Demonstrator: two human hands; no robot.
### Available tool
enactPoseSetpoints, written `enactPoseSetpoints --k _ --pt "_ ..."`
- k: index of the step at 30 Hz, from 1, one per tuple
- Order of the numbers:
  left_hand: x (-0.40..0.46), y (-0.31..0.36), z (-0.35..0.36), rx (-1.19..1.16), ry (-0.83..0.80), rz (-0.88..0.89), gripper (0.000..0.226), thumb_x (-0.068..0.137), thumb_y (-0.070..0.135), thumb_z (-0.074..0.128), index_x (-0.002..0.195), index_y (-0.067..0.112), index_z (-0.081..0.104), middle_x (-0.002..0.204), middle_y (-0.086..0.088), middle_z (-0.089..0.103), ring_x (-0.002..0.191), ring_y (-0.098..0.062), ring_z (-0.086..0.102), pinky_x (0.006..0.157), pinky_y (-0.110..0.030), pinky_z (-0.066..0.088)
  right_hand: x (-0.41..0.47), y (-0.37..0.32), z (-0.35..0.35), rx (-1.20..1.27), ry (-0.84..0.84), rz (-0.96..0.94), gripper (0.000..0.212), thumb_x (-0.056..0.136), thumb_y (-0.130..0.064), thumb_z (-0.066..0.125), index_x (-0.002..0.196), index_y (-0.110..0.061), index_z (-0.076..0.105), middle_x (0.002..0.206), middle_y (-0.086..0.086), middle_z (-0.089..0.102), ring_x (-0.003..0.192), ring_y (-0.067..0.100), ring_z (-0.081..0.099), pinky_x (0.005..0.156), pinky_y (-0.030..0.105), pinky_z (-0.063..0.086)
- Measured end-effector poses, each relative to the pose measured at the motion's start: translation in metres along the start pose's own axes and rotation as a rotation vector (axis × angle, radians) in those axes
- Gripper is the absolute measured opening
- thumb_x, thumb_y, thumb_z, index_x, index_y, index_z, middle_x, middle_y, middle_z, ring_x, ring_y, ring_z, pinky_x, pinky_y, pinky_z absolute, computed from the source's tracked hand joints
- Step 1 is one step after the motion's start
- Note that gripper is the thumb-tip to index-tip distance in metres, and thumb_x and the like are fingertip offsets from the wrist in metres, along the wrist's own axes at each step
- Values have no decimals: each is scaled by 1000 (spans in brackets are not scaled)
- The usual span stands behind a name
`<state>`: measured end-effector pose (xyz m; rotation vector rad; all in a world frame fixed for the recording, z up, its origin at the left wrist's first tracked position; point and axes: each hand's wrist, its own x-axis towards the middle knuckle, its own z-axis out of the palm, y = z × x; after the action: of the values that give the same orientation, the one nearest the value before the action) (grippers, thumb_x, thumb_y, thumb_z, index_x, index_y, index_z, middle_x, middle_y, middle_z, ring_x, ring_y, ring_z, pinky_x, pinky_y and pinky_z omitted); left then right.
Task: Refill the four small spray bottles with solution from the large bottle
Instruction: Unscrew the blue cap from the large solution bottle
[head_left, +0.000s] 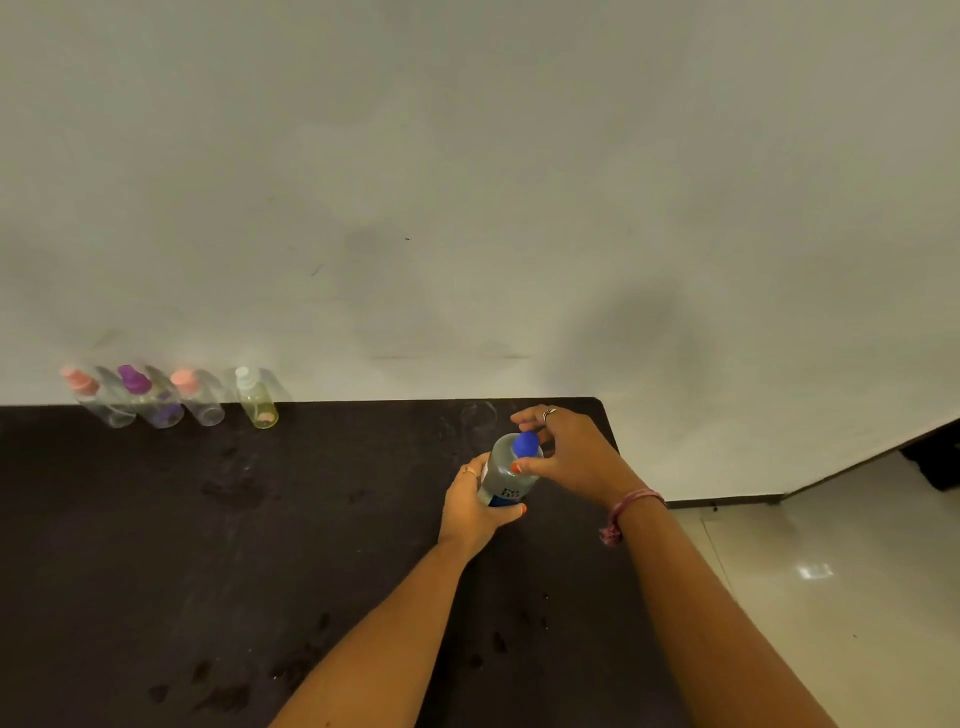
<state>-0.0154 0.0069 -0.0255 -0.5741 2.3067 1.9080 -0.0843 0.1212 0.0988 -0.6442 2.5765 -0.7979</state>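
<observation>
Four small spray bottles (171, 397) lined up at the far left edge of the table (156, 545), against the wall (467, 182): pink cap, purple cap, pink cap, clear/white cap. All four look capped, none visibly filled, though they're blurry at this range so can't rule out a bit of liquid in the bottom

Large bottle (506, 475) is upright on the table toward the far right corner, well apart from the small ones. Clear body, dark label low down, blue cap (525, 443) on top

Left hand (475, 501) wraps the lower body of the bottle, thumb across the front, fingers curled round the back, steadying it. Right hand (563, 449) is over the top, thumb and fingers curled round the blue cap, pinching it. Cap appears seated on the neck; can't tell if it's loosened

Progress read: very start. Step in hand looks like uncapping the source bottle. Left to do: get cap off, open each of the four small bottles, pour, recap all. So 0 of 4 done as far as I can see

Risk note: small necks, big bottle, no funnel in view, so expect spill on the table when pouring
</observation>
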Motion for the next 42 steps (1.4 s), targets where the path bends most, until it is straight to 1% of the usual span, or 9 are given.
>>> enactPoseSetpoints --k 9,16,23,27,32,35,38,40,42 --pt "-46 30 -37 -84 120 101 71 65 17 87 119 33 44 119 10 51 110 -8 51 79 -12 46 -25 -54 -34 17 -7 -132 50 78 -27 76 123 -23 55 115 -4 61 98 10 60 83 13 47" --pt "-102 81 -86 -68 154 214 72 67 22 86 126 32 45 114 18 51 106 -6 53 80 -13 45 -70 -139 -80 -51 -8 -258 66 74 -37 77 131 -27 47 111 -13 53 93 5 57 72 9 47" --pt "-153 119 -128 -82 138 248 79 69 25 84 137 28 43 125 11 55 110 -10 55 88 -22 48 -102 -216 -104 -389 141 -357 38 85 -46 61 108 -16 66 93 -4 59 77 6 51 65 12 38" --pt "-176 129 -147 -120 144 271 77 69 25 84 136 29 44 126 11 56 106 -9 56 77 -13 46 -116 -243 -115 -331 44 -408 26 87 -29 65 113 -25 65 109 -4 61 92 10 57 82 22 47" --pt "-200 139 -163 -142 158 308 75 71 22 83 135 28 44 127 11 55 104 -8 54 72 -11 47 -136 -268 -123 -340 -4 -343 62 79 -47 67 135 -34 44 127 -10 54 93 9 63 73 14 43" --pt "-210 143 -168 -143 162 316 74 71 23 83 135 29 45 128 11 55 105 -7 54 71 -10 46 -145 -284 -114 -357 99 -264 64 71 -64 59 119 -21 56 106 -3 64 76 15 66 61 20 50" --pt "-218 144 -172 -150 152 312 76 70 23 83 135 28 45 128 10 55 105 -8 54 73 -10 46 -150 -291 -107 -398 118 -312 41 81 -52 62 98 -15 64 88 -1 65 72 15 65 61 22 51" --pt "-224 143 -174 -155 147 311 76 70 22 83 135 28 45 127 11 56 104 -7 55 71 -10 47 -155 -293 -109 -455 89 -373 29 84 -41 66 106 -22 63 102 -3 65 82 13 63 68 17 46" --pt "-229 142 -175 -164 151 311 76 71 22 83 136 27 45 127 10 56 105 -8 55 73 -11 47 -160 -295 -111 -441 18 -385 47 81 -36 70 124 -29 55 125 -6 58 93 11 62 71 14 42"
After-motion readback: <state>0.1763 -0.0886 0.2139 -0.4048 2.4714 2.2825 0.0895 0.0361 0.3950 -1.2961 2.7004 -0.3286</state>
